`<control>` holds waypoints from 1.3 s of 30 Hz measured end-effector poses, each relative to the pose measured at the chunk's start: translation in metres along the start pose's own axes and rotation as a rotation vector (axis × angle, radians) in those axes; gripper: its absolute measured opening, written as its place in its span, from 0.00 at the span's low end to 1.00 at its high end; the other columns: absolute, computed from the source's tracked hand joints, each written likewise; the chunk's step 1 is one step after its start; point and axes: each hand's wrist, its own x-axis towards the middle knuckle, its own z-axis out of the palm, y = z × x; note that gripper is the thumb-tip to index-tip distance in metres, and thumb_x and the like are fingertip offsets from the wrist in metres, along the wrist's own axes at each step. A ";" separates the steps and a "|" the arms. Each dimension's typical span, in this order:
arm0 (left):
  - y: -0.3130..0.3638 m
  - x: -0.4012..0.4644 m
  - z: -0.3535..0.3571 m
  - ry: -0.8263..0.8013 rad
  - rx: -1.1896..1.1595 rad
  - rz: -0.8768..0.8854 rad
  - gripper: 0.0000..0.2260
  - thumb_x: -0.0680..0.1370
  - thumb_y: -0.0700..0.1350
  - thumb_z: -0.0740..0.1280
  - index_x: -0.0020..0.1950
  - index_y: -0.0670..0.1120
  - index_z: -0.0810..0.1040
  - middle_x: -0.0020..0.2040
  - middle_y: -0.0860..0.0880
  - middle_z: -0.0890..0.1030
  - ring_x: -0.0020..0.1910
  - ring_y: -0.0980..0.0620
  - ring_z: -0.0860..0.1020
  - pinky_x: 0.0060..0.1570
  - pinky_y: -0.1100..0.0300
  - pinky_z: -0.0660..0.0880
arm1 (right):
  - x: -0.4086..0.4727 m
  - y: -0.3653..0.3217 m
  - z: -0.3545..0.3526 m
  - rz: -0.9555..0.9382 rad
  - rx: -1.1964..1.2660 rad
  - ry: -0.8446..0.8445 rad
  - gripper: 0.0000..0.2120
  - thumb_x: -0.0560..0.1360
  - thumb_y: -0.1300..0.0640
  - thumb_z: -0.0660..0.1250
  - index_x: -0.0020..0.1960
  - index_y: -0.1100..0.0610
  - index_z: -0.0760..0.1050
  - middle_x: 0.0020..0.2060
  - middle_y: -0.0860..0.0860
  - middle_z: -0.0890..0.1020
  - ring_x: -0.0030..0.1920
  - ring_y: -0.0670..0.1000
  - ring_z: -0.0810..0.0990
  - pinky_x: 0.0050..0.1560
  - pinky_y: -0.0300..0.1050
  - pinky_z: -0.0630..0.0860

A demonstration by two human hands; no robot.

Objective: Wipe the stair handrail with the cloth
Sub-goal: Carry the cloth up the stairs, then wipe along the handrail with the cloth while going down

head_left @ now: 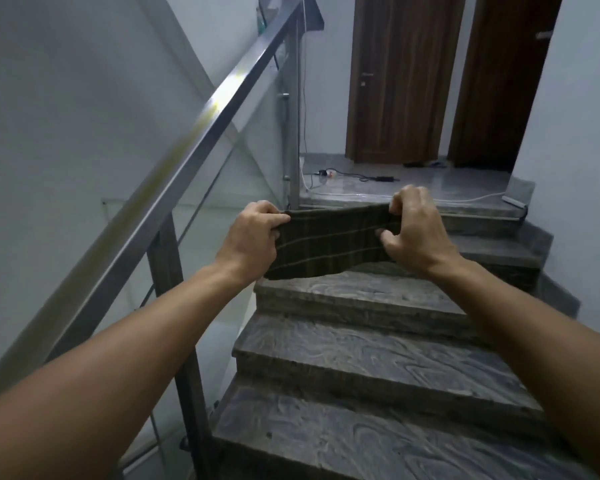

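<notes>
Forearms fill the bottom of the view, both reaching up the stairs (378, 358), so the person is standing a few steps below the landing. Going left to right: the steel handrail (187, 168) runs from about 7 o'clock up to 12 o'clock, a flat shiny bar on square posts with a glass panel (243, 161) under it. Nothing is touching it yet.

Just right of the rail, dead centre, the left hand (253, 233) is pinched closed on one end of the cloth (329, 244), and the right hand (413, 226) at roughly 2 o'clock from centre is clamped on the other end. So the cloth is stretched taut between both fists, in the air over the steps, near the rail but clear of it.

It's a dark brown checked rag with pale stripes, and the lower edge sags, so I'd say thin, soft and light, no stiffness at all. My guess is it'll drape over the bar easily and slide fine on polished steel. Bunching it or wrapping it round the rail in one palm looks like the sensible grip, rather than holding it by the ends.

Two brown doors (402, 77) sit up at 1 o'clock.
</notes>
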 end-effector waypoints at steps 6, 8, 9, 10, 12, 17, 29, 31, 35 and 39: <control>-0.014 0.089 -0.018 0.021 0.072 -0.025 0.13 0.77 0.33 0.62 0.59 0.39 0.79 0.54 0.42 0.78 0.53 0.46 0.76 0.53 0.64 0.70 | 0.105 0.002 0.010 -0.071 -0.004 -0.060 0.16 0.72 0.62 0.68 0.60 0.63 0.74 0.58 0.58 0.67 0.53 0.53 0.70 0.61 0.45 0.71; -0.024 0.120 -0.025 0.024 0.094 -0.024 0.13 0.77 0.34 0.63 0.59 0.39 0.80 0.54 0.42 0.78 0.53 0.46 0.76 0.54 0.62 0.71 | 0.140 -0.002 0.016 -0.097 0.004 -0.069 0.20 0.73 0.62 0.68 0.64 0.63 0.73 0.60 0.59 0.67 0.56 0.57 0.71 0.64 0.49 0.72; -0.031 0.135 -0.029 0.030 0.106 -0.020 0.13 0.77 0.34 0.63 0.59 0.39 0.80 0.54 0.42 0.79 0.53 0.45 0.76 0.55 0.61 0.72 | 0.157 -0.005 0.021 -0.106 0.013 -0.073 0.21 0.73 0.62 0.68 0.65 0.64 0.72 0.60 0.59 0.67 0.57 0.58 0.72 0.65 0.51 0.72; -0.037 0.151 -0.033 0.038 0.120 -0.013 0.13 0.77 0.34 0.63 0.59 0.39 0.80 0.54 0.42 0.79 0.53 0.45 0.76 0.56 0.59 0.73 | 0.174 -0.007 0.026 -0.120 0.019 -0.074 0.21 0.73 0.62 0.68 0.65 0.64 0.72 0.61 0.60 0.67 0.58 0.60 0.72 0.65 0.53 0.73; -0.052 0.181 -0.038 0.065 0.152 -0.010 0.13 0.76 0.34 0.65 0.59 0.39 0.80 0.55 0.42 0.79 0.54 0.45 0.77 0.58 0.55 0.74 | 0.207 -0.012 0.039 -0.159 0.017 -0.059 0.22 0.72 0.62 0.68 0.66 0.64 0.71 0.62 0.60 0.66 0.60 0.61 0.71 0.66 0.54 0.72; -0.087 0.254 -0.049 0.096 0.142 -0.049 0.14 0.74 0.32 0.67 0.58 0.39 0.80 0.54 0.42 0.80 0.52 0.43 0.78 0.58 0.52 0.76 | 0.291 -0.026 0.068 -0.213 -0.047 -0.032 0.26 0.70 0.60 0.69 0.67 0.63 0.69 0.66 0.60 0.64 0.63 0.62 0.67 0.65 0.58 0.72; -0.135 0.402 -0.065 0.077 0.188 -0.164 0.16 0.72 0.37 0.69 0.60 0.40 0.79 0.54 0.42 0.80 0.54 0.43 0.77 0.61 0.51 0.74 | 0.474 -0.057 0.091 -0.224 -0.159 -0.146 0.32 0.71 0.56 0.67 0.73 0.57 0.61 0.71 0.54 0.56 0.65 0.60 0.67 0.65 0.58 0.72; -0.143 0.422 -0.061 0.072 0.193 -0.200 0.17 0.73 0.37 0.69 0.61 0.40 0.78 0.55 0.42 0.79 0.55 0.43 0.77 0.61 0.52 0.73 | 0.500 -0.055 0.100 -0.245 -0.150 -0.157 0.32 0.72 0.55 0.66 0.73 0.57 0.60 0.71 0.53 0.56 0.65 0.60 0.67 0.66 0.58 0.71; -0.155 0.460 -0.049 0.058 0.253 -0.263 0.20 0.73 0.43 0.70 0.64 0.42 0.76 0.58 0.44 0.78 0.59 0.43 0.75 0.61 0.51 0.72 | 0.555 -0.048 0.119 -0.297 -0.123 -0.161 0.29 0.75 0.52 0.64 0.73 0.56 0.59 0.72 0.53 0.54 0.67 0.60 0.66 0.71 0.57 0.66; -0.165 0.514 -0.036 0.021 0.347 -0.354 0.21 0.73 0.48 0.69 0.64 0.42 0.75 0.60 0.44 0.75 0.62 0.43 0.72 0.59 0.50 0.71 | 0.630 -0.045 0.140 -0.330 -0.109 -0.189 0.28 0.77 0.50 0.61 0.74 0.55 0.58 0.74 0.52 0.51 0.69 0.61 0.65 0.73 0.58 0.62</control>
